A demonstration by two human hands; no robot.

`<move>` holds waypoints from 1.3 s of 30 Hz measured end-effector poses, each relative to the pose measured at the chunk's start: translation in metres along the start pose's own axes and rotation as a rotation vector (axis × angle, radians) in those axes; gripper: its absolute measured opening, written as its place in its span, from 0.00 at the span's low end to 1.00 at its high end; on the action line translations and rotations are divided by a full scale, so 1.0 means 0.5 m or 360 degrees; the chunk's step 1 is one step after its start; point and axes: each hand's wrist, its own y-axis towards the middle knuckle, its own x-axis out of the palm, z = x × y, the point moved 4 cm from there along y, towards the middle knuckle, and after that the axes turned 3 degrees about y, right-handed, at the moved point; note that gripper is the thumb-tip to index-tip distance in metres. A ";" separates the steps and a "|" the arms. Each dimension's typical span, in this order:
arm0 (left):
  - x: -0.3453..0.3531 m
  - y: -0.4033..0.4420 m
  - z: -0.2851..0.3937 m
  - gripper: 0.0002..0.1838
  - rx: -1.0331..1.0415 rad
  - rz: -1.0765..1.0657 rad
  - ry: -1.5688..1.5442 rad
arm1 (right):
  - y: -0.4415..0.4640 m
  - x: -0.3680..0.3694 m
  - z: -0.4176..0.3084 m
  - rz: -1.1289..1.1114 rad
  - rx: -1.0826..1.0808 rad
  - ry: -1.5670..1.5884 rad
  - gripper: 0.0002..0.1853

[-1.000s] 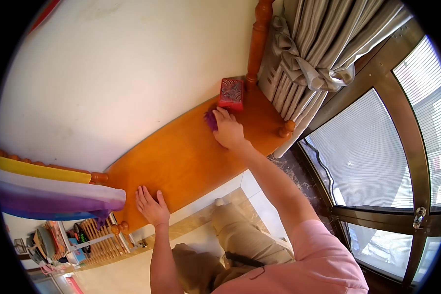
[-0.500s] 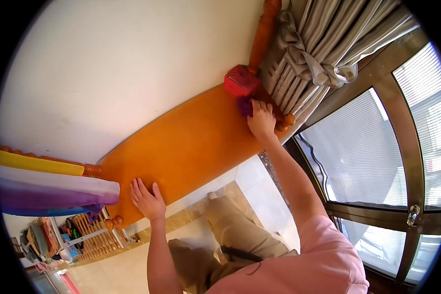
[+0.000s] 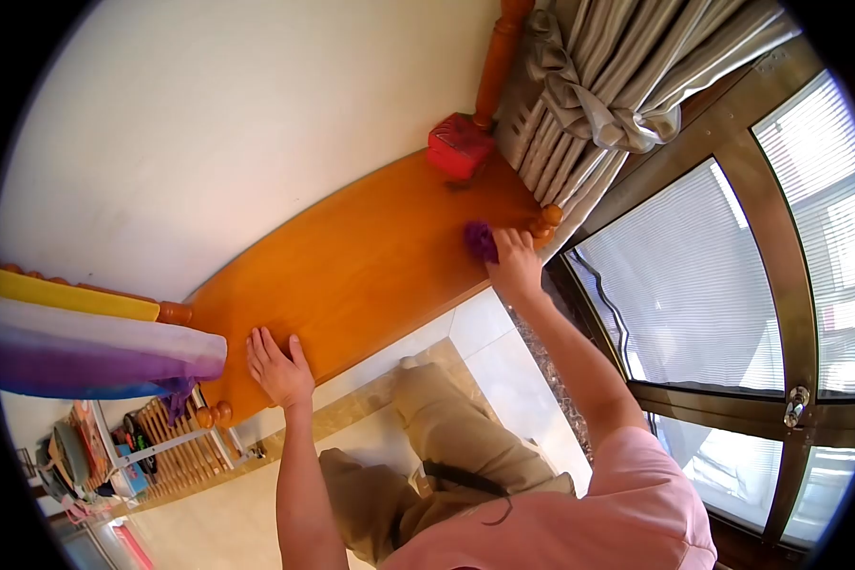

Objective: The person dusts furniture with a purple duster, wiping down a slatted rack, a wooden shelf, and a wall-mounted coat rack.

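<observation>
An orange-brown wooden board (image 3: 351,266) with a curved back edge runs along the wall. My left hand (image 3: 280,369) lies flat on its left part, fingers stretched out. Near the board's right front edge, my right hand (image 3: 516,261) is closed on a crumpled purple cloth (image 3: 482,241), pressing it to the wood. A red box-like object (image 3: 460,146) sits at the back right corner, by a turned wooden post (image 3: 499,66). Just right of my right hand is a rounded wooden knob (image 3: 547,218).
Grey tied curtains (image 3: 608,95) hang at the right beside a metal-framed glass door (image 3: 712,285). White, purple and yellow fabric (image 3: 104,347) hangs at the left. Below it stands a slatted rack (image 3: 166,456) with assorted items.
My right hand has drawn the purple cloth from beside the red object toward the board's front edge. My left hand stays flat on the board.
</observation>
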 end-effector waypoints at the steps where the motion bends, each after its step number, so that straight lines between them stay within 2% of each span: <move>1: 0.000 0.000 0.000 0.31 -0.0015 0.0003 0.0006 | 0.023 0.007 0.004 -0.0015 0.0022 -0.0019 0.25; 6: -0.001 0.001 0.002 0.31 -0.0026 -0.0025 -0.0012 | 0.154 0.045 0.002 0.0099 0.0033 -0.0008 0.26; 9: -0.002 0.001 0.003 0.31 -0.0028 -0.0028 -0.0023 | 0.176 0.070 -0.033 -0.0112 0.0025 -0.0001 0.27; 17: -0.005 0.005 0.004 0.31 -0.0027 -0.0025 -0.0033 | 0.204 0.113 -0.098 -0.0213 -0.0203 0.0018 0.28; 20: -0.005 0.000 0.006 0.30 -0.0022 -0.0022 -0.0046 | 0.218 0.115 -0.091 -0.0180 -0.0180 0.0051 0.28; 22: -0.006 -0.001 0.006 0.30 -0.0034 -0.0032 -0.0045 | 0.236 0.117 -0.089 -0.0230 -0.0008 -0.0040 0.28; 26: -0.006 0.004 0.005 0.30 -0.0046 -0.0034 -0.0046 | 0.223 0.128 -0.102 -0.0240 -0.0067 -0.0017 0.30; 28: -0.007 0.001 0.007 0.30 -0.0043 -0.0030 -0.0050 | 0.189 0.134 -0.130 -0.0021 -0.0175 -0.0026 0.30; 29: -0.006 0.003 0.006 0.30 -0.0060 -0.0047 -0.0027 | 0.174 0.149 -0.151 -0.0049 -0.0185 -0.0012 0.30; 31: -0.002 0.001 0.003 0.30 -0.0024 -0.0013 -0.0040 | 0.128 0.163 -0.248 -0.0013 -0.0463 0.0148 0.30; 34: -0.014 -0.001 0.009 0.30 -0.0023 -0.0038 -0.0016 | 0.007 0.164 -0.353 -0.0188 -0.0770 0.0299 0.30; 38: -0.006 0.001 0.006 0.30 -0.0014 0.0009 -0.0023 | -0.069 0.115 -0.286 -0.0133 -0.1031 0.0381 0.29; 39: -0.005 -0.002 0.004 0.30 -0.0025 -0.0004 -0.0022 | -0.059 0.107 -0.239 -0.0063 -0.0956 0.0324 0.27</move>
